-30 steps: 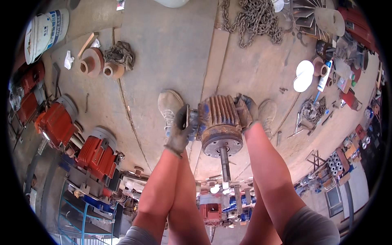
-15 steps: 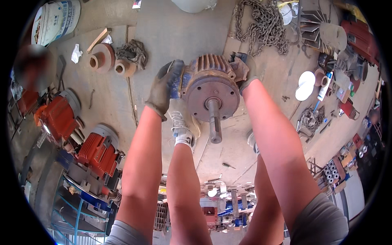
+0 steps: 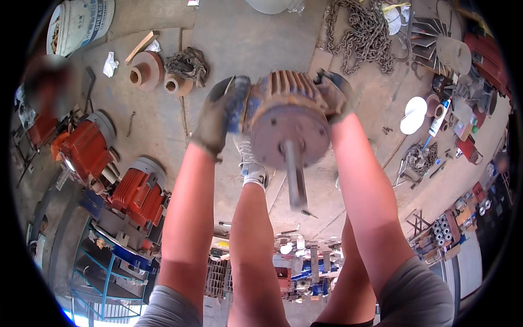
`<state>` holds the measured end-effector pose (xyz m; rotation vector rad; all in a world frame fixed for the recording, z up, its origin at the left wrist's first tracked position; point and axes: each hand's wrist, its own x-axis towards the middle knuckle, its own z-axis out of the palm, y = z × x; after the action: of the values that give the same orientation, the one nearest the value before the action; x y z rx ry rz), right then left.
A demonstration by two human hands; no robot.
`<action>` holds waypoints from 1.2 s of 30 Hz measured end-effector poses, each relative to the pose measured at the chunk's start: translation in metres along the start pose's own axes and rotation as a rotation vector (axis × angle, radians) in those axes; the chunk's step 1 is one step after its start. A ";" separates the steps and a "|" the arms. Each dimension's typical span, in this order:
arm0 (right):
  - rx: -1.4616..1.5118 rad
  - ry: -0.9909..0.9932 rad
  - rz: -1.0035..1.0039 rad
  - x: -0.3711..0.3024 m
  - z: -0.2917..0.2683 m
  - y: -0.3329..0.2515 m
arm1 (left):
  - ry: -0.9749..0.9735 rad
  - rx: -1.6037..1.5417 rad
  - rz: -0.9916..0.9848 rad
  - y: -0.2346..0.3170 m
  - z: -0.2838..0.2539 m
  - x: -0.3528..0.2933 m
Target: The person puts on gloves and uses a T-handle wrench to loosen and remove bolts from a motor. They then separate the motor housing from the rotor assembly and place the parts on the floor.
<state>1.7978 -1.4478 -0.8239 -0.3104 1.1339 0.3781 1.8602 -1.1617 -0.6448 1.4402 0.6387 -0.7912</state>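
A worn, rusty electric motor (image 3: 267, 131) with blue paint on its side is held up in front of me between both hands. Its round flange faces me, and the steel shaft (image 3: 296, 174) points toward my body. My left hand (image 3: 215, 111), in a dark, dirty glove, is closed on the blue box on the motor's left side. On the right, my gloved right hand (image 3: 339, 95) grips a rusty bracket-like part of the housing; some of its fingers are hidden. Motion smears the motor and the gloves.
Two flanged rusty hubs (image 3: 146, 71) and a dark rag (image 3: 188, 64) lie at the far left. A heap of chain (image 3: 362, 38) is at the far right, near white discs (image 3: 413, 115). Red motors (image 3: 136, 191) stand to the left. A screwdriver-like tool (image 3: 309, 214) lies between my feet.
The motor looks larger and nearer, and its shaft end has come closer to me and slightly right. Both hands keep their grip. The surroundings have shifted a little to the right in view.
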 end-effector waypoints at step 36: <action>0.410 0.005 0.471 -0.208 0.141 0.096 | 0.568 0.803 0.101 -0.083 -0.165 0.000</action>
<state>1.7932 -1.3301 -0.5823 0.3233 1.2558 0.5432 1.8074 -0.9942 -0.7033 2.4629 0.6925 -0.5693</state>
